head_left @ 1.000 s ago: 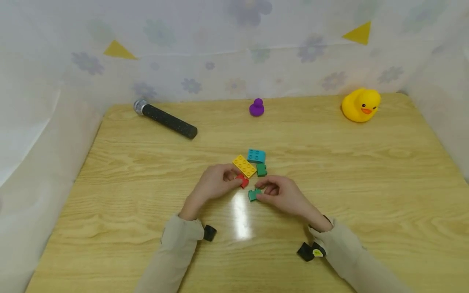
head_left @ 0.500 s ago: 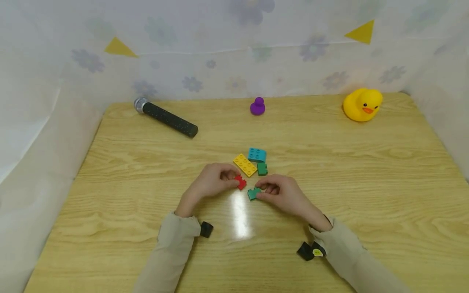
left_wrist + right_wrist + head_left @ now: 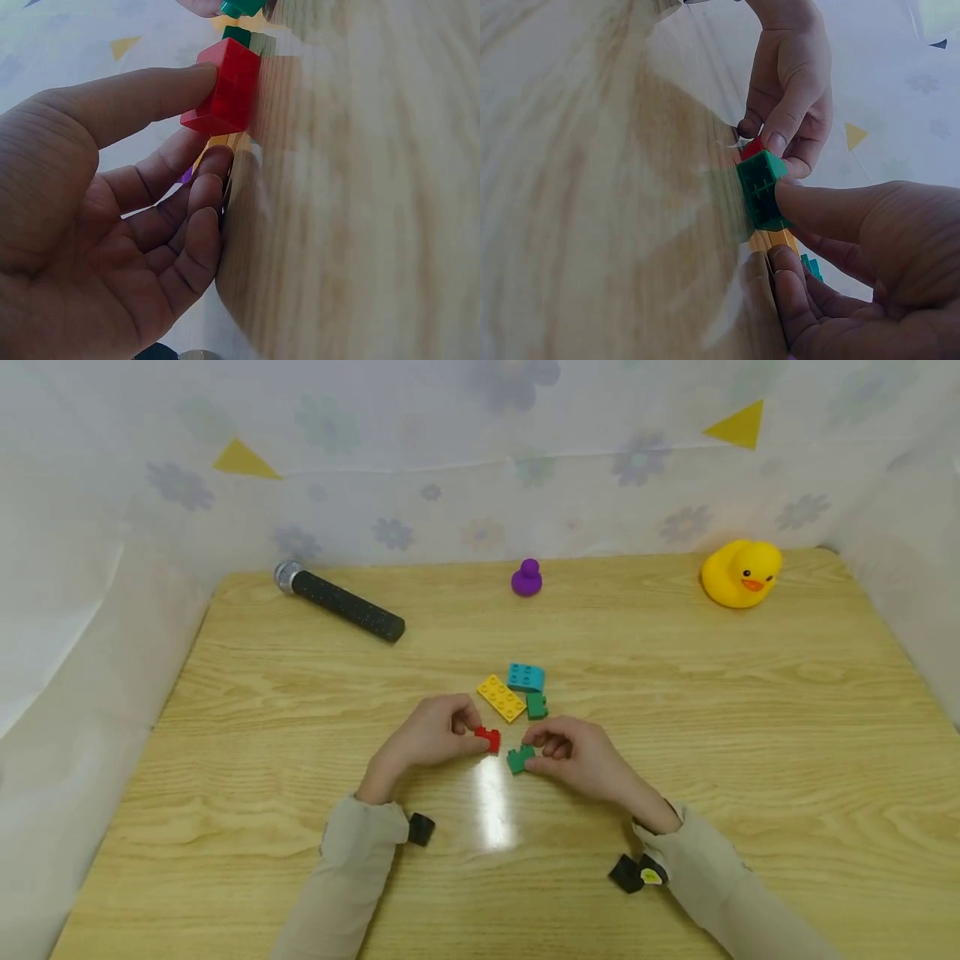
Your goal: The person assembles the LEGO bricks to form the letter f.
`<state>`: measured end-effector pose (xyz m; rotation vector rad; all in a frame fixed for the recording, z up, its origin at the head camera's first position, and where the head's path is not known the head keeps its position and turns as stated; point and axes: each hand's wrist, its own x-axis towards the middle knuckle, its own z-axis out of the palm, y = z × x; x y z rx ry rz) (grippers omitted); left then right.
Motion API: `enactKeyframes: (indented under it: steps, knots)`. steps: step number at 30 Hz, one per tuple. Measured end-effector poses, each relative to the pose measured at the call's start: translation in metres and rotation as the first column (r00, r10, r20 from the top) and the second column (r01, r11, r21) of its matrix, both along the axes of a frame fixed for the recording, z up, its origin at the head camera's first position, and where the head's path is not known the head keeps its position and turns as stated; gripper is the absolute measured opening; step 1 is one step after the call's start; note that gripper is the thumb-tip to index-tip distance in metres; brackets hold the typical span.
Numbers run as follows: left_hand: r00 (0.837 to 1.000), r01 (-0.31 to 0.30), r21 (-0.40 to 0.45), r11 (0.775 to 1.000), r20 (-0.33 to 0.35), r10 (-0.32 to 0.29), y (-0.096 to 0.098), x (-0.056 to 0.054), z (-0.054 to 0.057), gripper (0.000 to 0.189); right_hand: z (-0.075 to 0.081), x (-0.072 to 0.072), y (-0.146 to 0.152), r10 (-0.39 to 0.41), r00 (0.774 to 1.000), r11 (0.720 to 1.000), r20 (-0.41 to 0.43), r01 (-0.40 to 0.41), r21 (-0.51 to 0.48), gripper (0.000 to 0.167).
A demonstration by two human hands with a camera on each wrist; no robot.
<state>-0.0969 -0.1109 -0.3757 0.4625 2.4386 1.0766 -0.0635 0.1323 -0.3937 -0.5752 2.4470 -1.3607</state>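
Between thumb and index finger, my left hand pinches a red toy building brick, seen large in the left wrist view as a red brick close over the wood. Just to its right, my right hand pinches a green building brick; the right wrist view shows the hollow underside of this green brick. A small gap separates the two held bricks in the head view. Beyond the hands lie a yellow eight-stud brick, a second green brick and a blue brick, grouped closely together.
On the wooden table, a black microphone lies at the back left. A small purple duck stands at the back middle, and a large yellow duck at the back right. A flowered cloth hangs behind.
My left hand has drawn the red brick away from the yellow one, toward me and slightly left, and turned it. The right hand with its green brick has hardly moved.
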Motion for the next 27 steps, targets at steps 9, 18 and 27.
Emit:
enactKeyframes:
  steps: [9,18,27]
  knots:
    - [1.0,-0.027,0.024,0.999,0.002,0.027,-0.0013,-0.0002,0.0006,0.019,0.0008,-0.0005,0.001,-0.009,1.0,1.0,-0.012,0.01,0.002,0.022]
    - [1.0,-0.018,0.061,0.998,0.012,0.018,-0.0009,-0.0015,-0.0016,0.02,-0.0015,0.0004,-0.0002,-0.054,0.998,0.999,-0.019,0.054,-0.001,0.026]
    - [1.0,0.005,0.055,0.999,0.002,-0.005,-0.0009,0.0,-0.0032,0.019,-0.0024,0.0019,-0.0019,-0.054,0.998,0.998,-0.026,0.055,0.006,0.027]
